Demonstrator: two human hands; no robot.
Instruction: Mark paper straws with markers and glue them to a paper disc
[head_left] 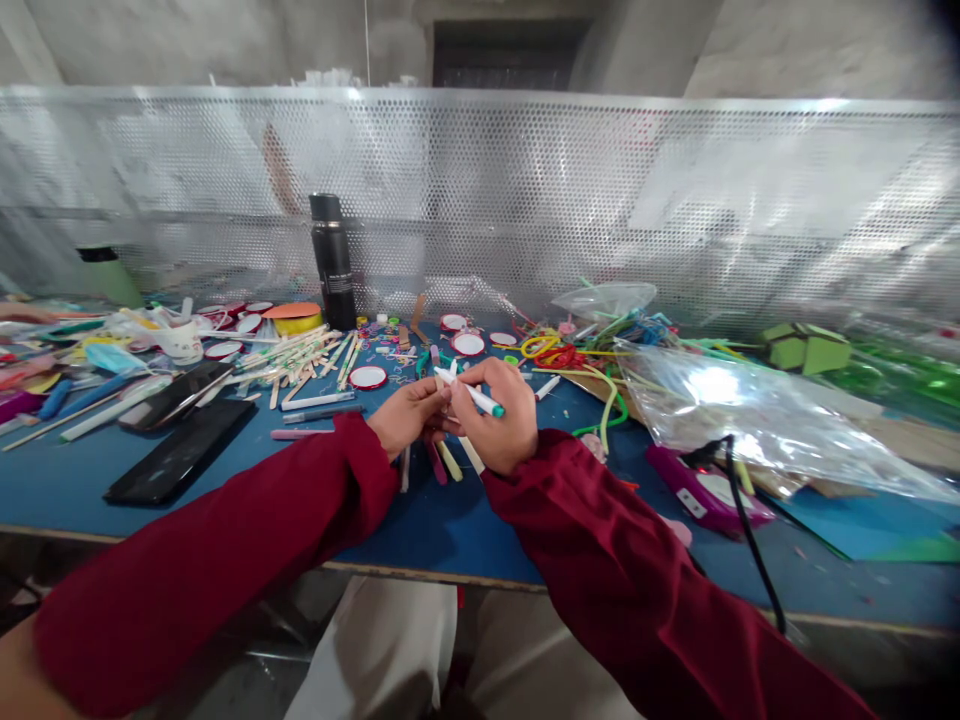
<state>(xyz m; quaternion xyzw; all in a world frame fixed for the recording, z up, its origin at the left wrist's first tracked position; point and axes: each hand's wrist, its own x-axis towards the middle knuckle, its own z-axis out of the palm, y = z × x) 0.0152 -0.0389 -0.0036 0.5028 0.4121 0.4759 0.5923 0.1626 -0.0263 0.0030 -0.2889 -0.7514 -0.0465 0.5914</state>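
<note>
Far left: loose markers, sticks and paper scraps strewn over the blue table (450, 530); two dark phones (180, 440) lie flat near the front edge, well apart from the hands.

Left of centre, far: black flask (332, 262) upright against the perforated screen; a yellow tape roll (296, 318) just beside its base; a heap of wooden sticks (300, 355) and several red-rimmed round lids (368, 377) between flask and hands.

Centre, near: left hand (405, 415), red sleeve, fingers pinched together on the white end of the marker; exactly what the fingertips grip there is partly hidden.

Centre: white marker with teal tip (472, 392). Long axis runs from far-left down to near-right, teal tip pointing right and towards the viewer. It lies across the top of the right fist, so it sits directly between the two hands, both touching it.

Centre, just right: right hand (499, 420), fingers clenched round the marker's barrel, thumb on top. A few more sticks (450, 460) rest on the table beneath both hands.

Right: tangle of coloured tubes (577, 355), a crumpled clear plastic bag (750, 410), a purple device (705, 490) with a black cable, and green folded card (806, 348) far right.
</note>
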